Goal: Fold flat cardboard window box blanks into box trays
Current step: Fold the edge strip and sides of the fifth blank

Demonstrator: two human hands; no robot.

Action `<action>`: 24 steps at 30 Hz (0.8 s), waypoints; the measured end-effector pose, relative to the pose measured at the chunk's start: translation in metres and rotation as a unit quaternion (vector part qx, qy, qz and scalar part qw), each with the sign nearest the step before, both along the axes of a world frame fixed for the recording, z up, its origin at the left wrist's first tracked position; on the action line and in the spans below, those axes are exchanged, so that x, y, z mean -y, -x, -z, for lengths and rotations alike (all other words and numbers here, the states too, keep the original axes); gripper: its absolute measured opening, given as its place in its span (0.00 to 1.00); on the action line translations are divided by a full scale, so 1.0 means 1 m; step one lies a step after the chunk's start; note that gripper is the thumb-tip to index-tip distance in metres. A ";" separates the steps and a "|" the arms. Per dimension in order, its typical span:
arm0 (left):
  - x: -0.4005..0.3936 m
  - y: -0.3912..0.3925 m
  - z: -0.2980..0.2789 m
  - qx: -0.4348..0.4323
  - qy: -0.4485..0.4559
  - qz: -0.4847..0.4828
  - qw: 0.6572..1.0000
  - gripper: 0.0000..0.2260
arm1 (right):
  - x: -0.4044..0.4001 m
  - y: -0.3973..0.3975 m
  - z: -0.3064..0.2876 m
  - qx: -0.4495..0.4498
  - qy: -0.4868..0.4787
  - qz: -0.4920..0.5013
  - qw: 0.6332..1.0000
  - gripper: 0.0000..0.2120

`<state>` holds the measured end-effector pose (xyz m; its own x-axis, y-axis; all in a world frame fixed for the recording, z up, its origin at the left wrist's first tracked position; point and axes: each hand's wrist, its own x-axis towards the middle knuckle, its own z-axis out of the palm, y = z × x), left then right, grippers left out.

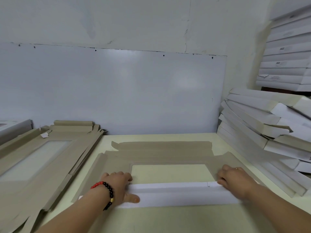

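While the window box blank [161, 155] lies flat on the pale table [104, 142], its near white flap [175, 193] is folded up. Left hand [117, 185] and right hand [235, 179] each hold one end of it, fingers curled over the edge. More flat blanks [38, 157] sit left, folded trays [269, 125] right.

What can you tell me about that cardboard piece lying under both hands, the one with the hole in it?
The cardboard blank lies flat on the pale table, grey-brown side up, with a rectangular window cut in its middle. Flaps spread out at its far edge and sides. Its near flap is folded up and over, showing a white face. The left hand and the right hand press on the ends of that flap, fingers curled over its folded edge.
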<state>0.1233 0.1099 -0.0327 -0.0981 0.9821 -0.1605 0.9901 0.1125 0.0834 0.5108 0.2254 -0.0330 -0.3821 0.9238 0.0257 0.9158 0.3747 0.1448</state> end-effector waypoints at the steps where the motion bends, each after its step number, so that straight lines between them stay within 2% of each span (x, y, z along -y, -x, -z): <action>1: 0.001 0.000 -0.001 -0.002 0.001 -0.003 1.000 0.30 | 0.002 0.001 -0.002 -0.014 -0.007 -0.002 1.000 0.15; 6: 0.005 0.001 -0.003 0.026 -0.031 -0.024 0.999 0.15 | 0.009 -0.010 -0.007 -0.135 -0.031 -0.047 0.989 0.09; 10: 0.015 -0.009 -0.009 0.044 -0.101 -0.016 0.994 0.08 | 0.029 -0.016 -0.010 -0.151 -0.044 -0.048 0.986 0.09; 14: 0.031 -0.037 -0.012 0.030 -0.129 0.020 0.991 0.12 | 0.053 0.012 -0.008 -0.119 -0.058 -0.080 0.988 0.09; 17: 0.030 -0.056 -0.004 -0.006 -0.101 0.029 0.994 0.15 | 0.066 0.048 -0.001 -0.067 -0.070 -0.133 0.986 0.15; 20: 0.022 -0.067 0.015 -0.034 -0.078 0.021 0.996 0.22 | 0.076 0.074 0.012 -0.066 -0.067 -0.151 0.984 0.16; 22: 0.016 -0.074 0.027 -0.025 -0.068 0.024 0.997 0.27 | 0.081 0.091 0.020 -0.050 -0.122 -0.140 0.981 0.16; 24: 0.012 -0.083 0.033 -0.016 -0.050 0.031 0.998 0.29 | 0.090 0.113 0.024 -0.064 -0.118 -0.142 0.981 0.19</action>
<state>0.2064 0.0978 -0.0658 -0.0405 0.9974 -0.0594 0.9972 0.0440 0.0599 0.3982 0.1356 -0.0568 -0.6033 0.7427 0.2906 0.7952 0.5881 0.1479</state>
